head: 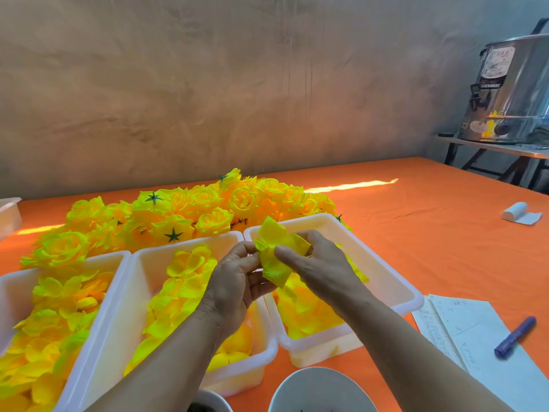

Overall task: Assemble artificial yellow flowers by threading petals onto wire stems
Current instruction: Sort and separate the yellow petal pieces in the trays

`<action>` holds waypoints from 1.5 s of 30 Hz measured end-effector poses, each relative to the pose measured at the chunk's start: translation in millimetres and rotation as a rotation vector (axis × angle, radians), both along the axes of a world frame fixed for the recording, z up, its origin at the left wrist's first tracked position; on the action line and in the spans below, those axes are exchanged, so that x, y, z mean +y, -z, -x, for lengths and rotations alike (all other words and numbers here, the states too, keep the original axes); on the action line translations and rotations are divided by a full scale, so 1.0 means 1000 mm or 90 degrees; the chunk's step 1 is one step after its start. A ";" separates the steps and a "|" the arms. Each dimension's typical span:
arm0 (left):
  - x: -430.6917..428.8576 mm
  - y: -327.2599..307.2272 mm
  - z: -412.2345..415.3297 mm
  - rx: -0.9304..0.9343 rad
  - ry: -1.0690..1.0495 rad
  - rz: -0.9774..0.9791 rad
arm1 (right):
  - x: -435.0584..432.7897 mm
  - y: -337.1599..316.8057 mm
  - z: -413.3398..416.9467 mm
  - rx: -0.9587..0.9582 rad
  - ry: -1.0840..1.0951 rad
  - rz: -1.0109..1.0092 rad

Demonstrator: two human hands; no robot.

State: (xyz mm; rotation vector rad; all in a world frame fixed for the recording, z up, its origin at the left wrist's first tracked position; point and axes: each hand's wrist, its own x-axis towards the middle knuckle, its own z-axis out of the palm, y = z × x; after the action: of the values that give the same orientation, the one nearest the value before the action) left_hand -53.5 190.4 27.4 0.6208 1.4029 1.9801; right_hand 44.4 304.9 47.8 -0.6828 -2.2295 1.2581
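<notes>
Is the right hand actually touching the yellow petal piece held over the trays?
Touching. The head view shows the right hand pinching the yellow petal piece, thumb lying across its front; the left hand grips its left edge.

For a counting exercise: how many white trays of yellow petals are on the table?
3, side by side: left tray, middle tray, right tray. A pale box at the left edge may be another.

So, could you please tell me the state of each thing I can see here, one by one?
left hand, pinching the petal piece
right hand, pinching the same petal piece
petal piece, crumpled, held up over the white trays
white trays, open, holding loose petals
finished flowers, piled on the table behind the trays
pen, lying on the paper
</notes>
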 end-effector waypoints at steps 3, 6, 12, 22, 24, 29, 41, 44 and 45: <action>-0.007 -0.008 0.000 0.052 -0.044 0.049 | 0.004 0.000 0.000 0.040 0.063 -0.040; -0.025 -0.010 0.006 0.075 -0.133 0.087 | 0.025 -0.002 -0.008 -0.020 0.128 -0.047; -0.086 -0.001 0.019 0.202 -0.221 0.224 | 0.044 0.002 -0.026 -0.183 0.191 -0.330; -0.154 0.018 0.008 0.531 -0.150 0.550 | 0.015 0.020 0.003 -0.534 -0.303 -0.308; -0.157 0.026 0.005 0.527 -0.141 0.566 | 0.021 0.026 0.013 -0.492 -0.241 -0.300; -0.155 0.037 0.004 0.549 -0.132 0.559 | 0.031 0.029 0.024 -0.449 -0.140 -0.249; -0.174 0.016 0.002 0.467 -0.245 0.380 | 0.007 0.025 -0.028 -0.359 -0.053 -0.410; -0.199 0.002 0.003 0.450 -0.281 0.351 | 0.000 0.031 -0.039 -0.343 -0.039 -0.393; -0.209 -0.001 0.003 0.445 -0.294 0.345 | -0.003 0.033 -0.041 -0.338 -0.040 -0.394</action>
State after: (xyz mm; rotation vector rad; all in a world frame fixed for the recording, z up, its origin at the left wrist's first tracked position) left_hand -56.9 -19.0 27.9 0.8179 2.5876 1.6161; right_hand 84.9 302.3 15.2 -0.7502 -2.8757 0.3594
